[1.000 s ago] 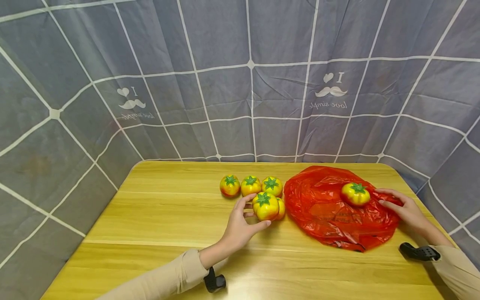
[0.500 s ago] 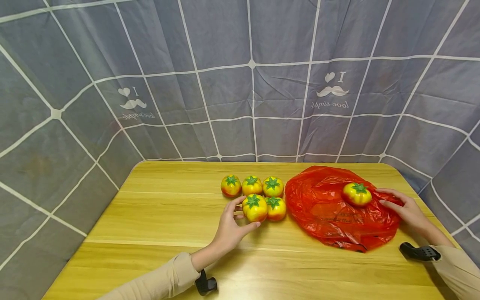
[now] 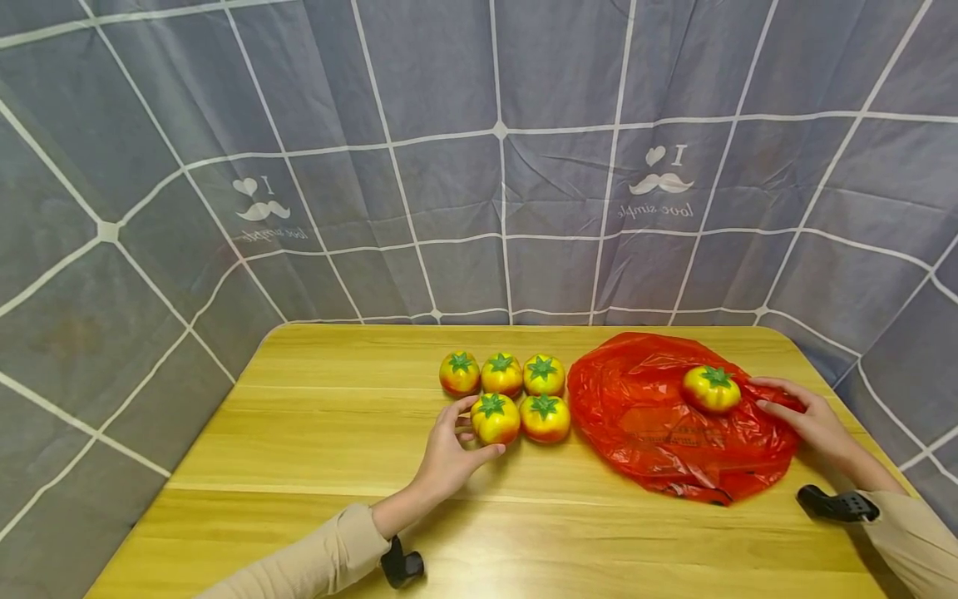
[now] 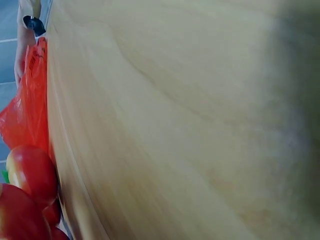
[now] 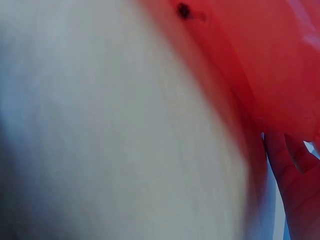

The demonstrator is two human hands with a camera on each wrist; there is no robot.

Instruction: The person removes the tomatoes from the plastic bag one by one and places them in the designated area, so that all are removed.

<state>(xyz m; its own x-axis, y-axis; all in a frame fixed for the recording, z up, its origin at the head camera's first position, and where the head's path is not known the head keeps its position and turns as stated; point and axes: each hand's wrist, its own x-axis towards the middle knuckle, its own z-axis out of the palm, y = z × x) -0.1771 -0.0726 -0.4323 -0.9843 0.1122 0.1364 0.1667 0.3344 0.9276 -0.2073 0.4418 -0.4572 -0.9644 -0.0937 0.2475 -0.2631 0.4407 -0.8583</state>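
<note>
My left hand (image 3: 449,457) holds a yellow-and-red tomato (image 3: 495,418) with a green star-shaped top, its thumb in front and fingers at the left side. Just right of it stands another tomato (image 3: 545,418) of the same look, with a narrow gap between them. At the right, a tomato (image 3: 711,388) lies on a crumpled red plastic bag (image 3: 636,441). My right hand (image 3: 816,424) rests at the bag's right edge, thumb and fingers spread apart beside that tomato. In the right wrist view the bag (image 5: 280,60) hides part of the fingers (image 5: 300,200).
Behind the held tomato stands a row of three more: a left tomato (image 3: 460,373), a middle tomato (image 3: 501,373) and a right tomato (image 3: 544,375). All rest on a wooden table (image 3: 322,433). A grey checked curtain (image 3: 449,191) closes off the back and sides.
My left hand has drawn its tomato leftward and a little toward me, away from the front-row tomato that it partly covered. My right hand, the bag and the tomato on it stay put.
</note>
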